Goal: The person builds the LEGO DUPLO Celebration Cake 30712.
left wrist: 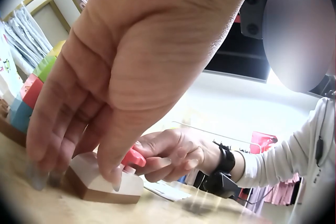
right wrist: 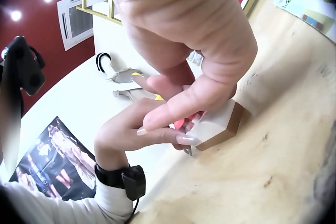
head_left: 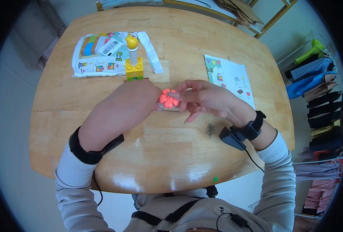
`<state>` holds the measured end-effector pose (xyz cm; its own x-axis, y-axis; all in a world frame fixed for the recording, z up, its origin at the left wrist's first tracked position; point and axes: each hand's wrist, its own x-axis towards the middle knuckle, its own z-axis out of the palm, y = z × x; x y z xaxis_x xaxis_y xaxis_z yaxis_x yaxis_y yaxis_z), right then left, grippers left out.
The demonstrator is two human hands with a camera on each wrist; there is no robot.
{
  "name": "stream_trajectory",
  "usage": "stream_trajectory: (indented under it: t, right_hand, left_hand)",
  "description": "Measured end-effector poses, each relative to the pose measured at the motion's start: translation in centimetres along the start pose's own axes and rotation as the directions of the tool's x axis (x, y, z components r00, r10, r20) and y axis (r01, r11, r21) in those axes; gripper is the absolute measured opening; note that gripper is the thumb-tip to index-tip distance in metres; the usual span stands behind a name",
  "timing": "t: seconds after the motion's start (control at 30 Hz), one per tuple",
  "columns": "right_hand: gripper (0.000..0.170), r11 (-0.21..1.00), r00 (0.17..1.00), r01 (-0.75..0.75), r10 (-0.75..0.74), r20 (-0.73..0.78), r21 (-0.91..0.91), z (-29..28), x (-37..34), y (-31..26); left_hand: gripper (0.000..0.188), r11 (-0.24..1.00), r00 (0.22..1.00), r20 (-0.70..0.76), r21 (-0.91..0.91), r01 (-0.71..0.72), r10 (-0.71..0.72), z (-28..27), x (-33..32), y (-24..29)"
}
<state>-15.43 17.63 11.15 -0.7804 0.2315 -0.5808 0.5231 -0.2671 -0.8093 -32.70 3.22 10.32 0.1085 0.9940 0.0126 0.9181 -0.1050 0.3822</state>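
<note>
A coral-pink flower piece [head_left: 166, 103] is over the middle of the table, between both hands. My right hand [head_left: 208, 97] pinches it, the thumb lying across the petals. Under the flower stands a toy block [left wrist: 105, 182], white above and brown below, resting on the table. My left hand [head_left: 131, 102] reaches over from the left and grips this block, thumb on its near side and fingers beyond; the head view hides most of that grip. In the right wrist view the flower [right wrist: 181, 123] shows right at the block's white top [right wrist: 214, 121].
Behind the left hand stands a toy stack with a yellow block [head_left: 134, 72] and a white candle [head_left: 133, 58] with a yellow flame. A printed package [head_left: 98, 58] lies at the back left, a printed leaflet [head_left: 233, 79] at the right. A green scrap [head_left: 215, 179] lies near the front edge.
</note>
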Motion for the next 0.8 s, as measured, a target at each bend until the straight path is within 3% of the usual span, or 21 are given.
stream_trajectory:
  t: [0.13,0.27,0.33,0.37,0.4,0.43,0.47,0.6,0.67,0.8]
  right_hand:
    - [0.032,0.994,0.997,-0.054,0.059,-0.054,0.096,0.4,-0.1,0.0]
    - [0.034,0.998,0.994,-0.022,0.029,-0.105,0.067,1.3,-0.5,-0.1]
    - [0.038,0.949,0.948,0.064,-0.154,-0.278,-0.309,2.1,-1.1,-0.2]
    - [0.038,0.949,0.948,0.065,-0.156,-0.279,-0.308,2.1,-1.1,0.3]
    - [0.037,0.637,0.793,0.293,-0.579,-0.192,-0.713,1.8,-0.9,1.0]
    - [0.036,0.125,0.536,0.341,-0.840,0.083,-0.932,2.0,-0.9,1.3]
    - [0.035,0.063,0.507,0.399,-0.847,0.163,-0.915,2.4,-1.4,1.4]
    - [0.035,0.061,0.584,0.357,-0.793,0.171,-0.932,3.0,-1.5,2.2]
    - [0.037,0.157,0.660,0.337,-0.743,0.114,-0.928,3.1,-1.6,1.7]
    - [0.038,0.213,0.640,0.330,-0.767,0.053,-0.920,3.2,-1.5,2.4]
  left_hand:
    - [0.022,0.999,1.000,0.001,0.050,-0.014,0.014,-0.1,0.0,0.3]
    - [0.022,0.996,0.999,0.024,0.078,0.039,-0.041,-0.1,0.1,0.6]
    - [0.022,0.997,0.999,0.025,0.073,0.028,-0.030,-0.1,0.0,0.7]
    - [0.022,0.996,0.999,0.024,0.073,0.041,-0.043,-0.3,0.0,0.8]
    - [0.022,0.996,0.998,0.021,0.073,0.057,-0.058,-0.3,-0.1,0.9]
    - [0.022,0.996,0.998,0.020,0.073,0.059,-0.060,-0.3,-0.1,0.7]
    - [0.022,0.998,0.999,-0.008,0.061,0.035,-0.035,-0.1,-0.2,0.5]
    - [0.023,0.998,0.999,-0.001,0.037,0.045,-0.045,-0.3,0.0,0.6]
    - [0.023,0.998,0.999,0.000,0.038,0.042,-0.042,-0.2,0.1,0.8]
    - [0.023,0.999,0.999,0.006,0.044,0.032,-0.033,-0.4,0.4,1.0]
